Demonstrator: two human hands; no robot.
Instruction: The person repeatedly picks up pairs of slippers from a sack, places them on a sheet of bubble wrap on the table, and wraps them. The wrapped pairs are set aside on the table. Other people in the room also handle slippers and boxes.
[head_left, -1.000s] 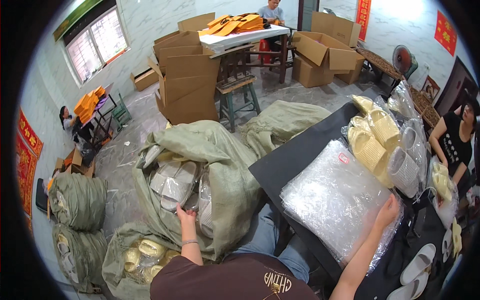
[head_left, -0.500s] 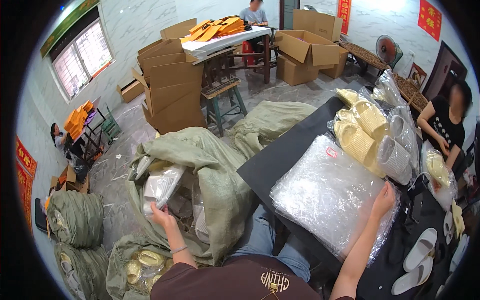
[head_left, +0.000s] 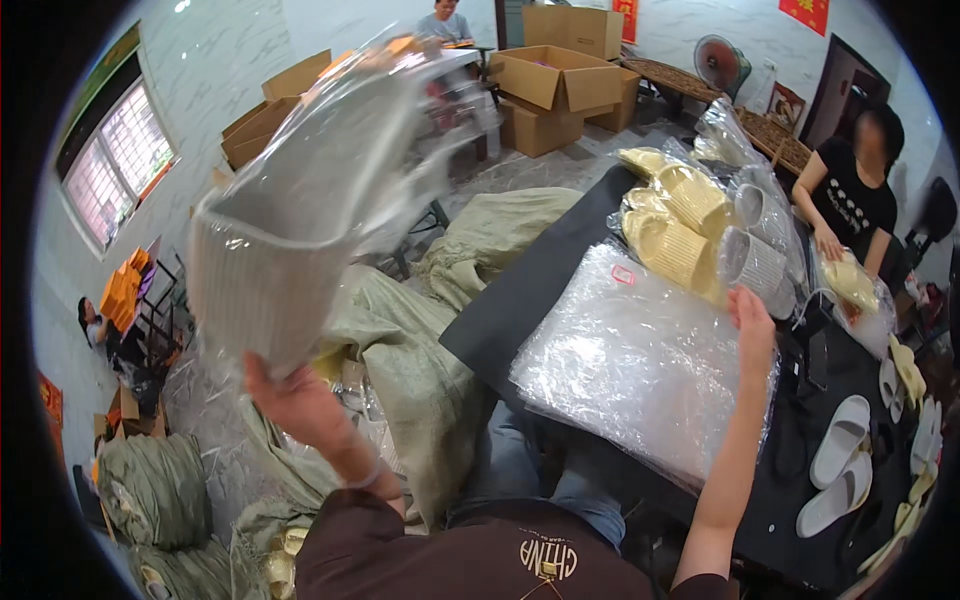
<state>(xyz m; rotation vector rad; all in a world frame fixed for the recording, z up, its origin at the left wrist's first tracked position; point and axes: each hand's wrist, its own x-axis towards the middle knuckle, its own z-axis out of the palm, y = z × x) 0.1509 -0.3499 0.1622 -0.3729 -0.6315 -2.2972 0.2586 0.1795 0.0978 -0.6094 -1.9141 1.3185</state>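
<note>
My left hand [head_left: 305, 405] is raised above the green woven sack [head_left: 420, 385], gripping the bottom of a pale grey slipper [head_left: 265, 285] with a ribbed strap, wrapped in clear plastic. It looms large and is partly blurred. At the upper right edge of a stack of clear plastic bags [head_left: 630, 350], my right hand [head_left: 750, 315] has its fingers drawn together; whatever is between them cannot be made out. Just beyond it lie bagged grey slippers [head_left: 757, 262] and bagged yellow slippers [head_left: 668, 240] on the black table [head_left: 500, 320].
A person [head_left: 850, 195] at the right handles a bagged yellow slipper [head_left: 848, 278]. Unbagged grey slippers [head_left: 840, 440] lie on the table's right side. Bundled green sacks [head_left: 155, 490] stand at the lower left; cardboard boxes [head_left: 555, 80] and a fan [head_left: 720, 62] are at the back.
My left hand has lifted the bagged slipper up out of the sack. My right hand has shifted slightly up from the bag stack's edge. The whole view has turned a little right.
</note>
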